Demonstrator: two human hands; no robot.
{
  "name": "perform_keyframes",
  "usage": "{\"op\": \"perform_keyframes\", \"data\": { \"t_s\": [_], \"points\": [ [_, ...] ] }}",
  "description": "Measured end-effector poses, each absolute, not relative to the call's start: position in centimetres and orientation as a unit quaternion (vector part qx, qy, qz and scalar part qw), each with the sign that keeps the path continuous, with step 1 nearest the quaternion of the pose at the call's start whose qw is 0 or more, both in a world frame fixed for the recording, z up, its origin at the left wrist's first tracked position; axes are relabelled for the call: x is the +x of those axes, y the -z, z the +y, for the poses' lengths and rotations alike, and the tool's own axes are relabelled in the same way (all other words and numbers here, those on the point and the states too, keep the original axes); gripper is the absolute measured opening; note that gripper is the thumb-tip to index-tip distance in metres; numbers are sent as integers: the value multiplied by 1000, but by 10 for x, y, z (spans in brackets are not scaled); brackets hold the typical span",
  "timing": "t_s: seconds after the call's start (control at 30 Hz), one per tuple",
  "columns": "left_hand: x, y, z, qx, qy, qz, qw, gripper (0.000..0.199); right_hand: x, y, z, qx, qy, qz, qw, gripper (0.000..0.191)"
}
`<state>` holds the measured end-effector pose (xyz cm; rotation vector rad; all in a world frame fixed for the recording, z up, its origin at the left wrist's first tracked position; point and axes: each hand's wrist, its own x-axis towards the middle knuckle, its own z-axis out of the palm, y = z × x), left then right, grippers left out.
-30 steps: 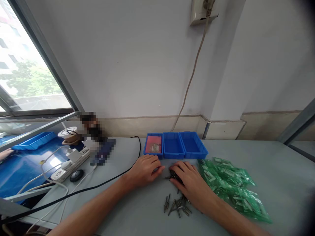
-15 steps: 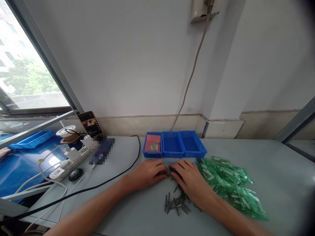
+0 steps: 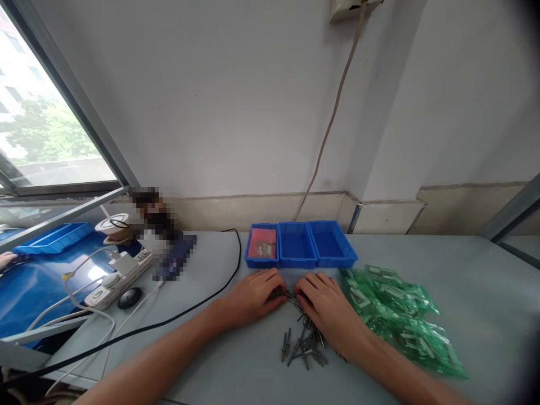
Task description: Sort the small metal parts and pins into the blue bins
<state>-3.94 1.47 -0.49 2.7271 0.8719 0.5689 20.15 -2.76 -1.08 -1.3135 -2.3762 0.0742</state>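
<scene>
My left hand [image 3: 257,292] rests on the grey table, its thumb and curled fingers closed at the end of a small metal pin [image 3: 290,296]. Facing it, my right hand [image 3: 323,301] has its fingers bent down and drawn together; whatever lies under the fingertips is hidden. Between my hands and below the right one spreads a loose pile of metal pins [image 3: 310,349], thin shanks with thicker ends, rather like blind rivets. Just beyond my fingers stand joined blue bins: the left bin [image 3: 261,263] holds a pink sheet and a small clear bag, while the middle bin [image 3: 297,262] and right bin [image 3: 335,262] show bare floors.
Green plastic bags [image 3: 405,315] of parts lie right of my right hand. A black cable [image 3: 177,314] crosses the table on the left, near a mouse [image 3: 129,298] and a power strip [image 3: 120,281]. The wall [image 3: 253,112] rises behind the bins.
My fingertips have shifted slightly, and the metal pin between my hands shows more plainly. The view has tilted down a little. The bins and bags stay in place.
</scene>
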Motion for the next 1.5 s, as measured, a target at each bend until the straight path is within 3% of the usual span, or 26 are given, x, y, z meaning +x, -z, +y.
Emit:
{"op": "perform_keyframes", "data": {
  "t_s": [0.2,0.43,0.6,0.77,0.93,1.5],
  "points": [
    [-40,4,13,935,-177,288,105,14,198,4,-29,-493,-77,-830,251,17],
    [-41,3,15,939,-169,278,111,14,199,-2,-30,-509,-247,-732,379,15],
    [-40,2,14,931,-175,294,127,9,202,-4,-24,-490,-376,-633,466,24],
    [-39,1,14,928,-173,301,136,8,203,-8,-23,-447,-509,-544,494,35],
    [-40,1,14,927,-175,302,136,10,200,-11,-27,-364,-651,-442,498,33],
    [-40,-3,13,927,-173,300,145,12,211,-15,-19,-426,-510,-513,543,35]
  ]
}}
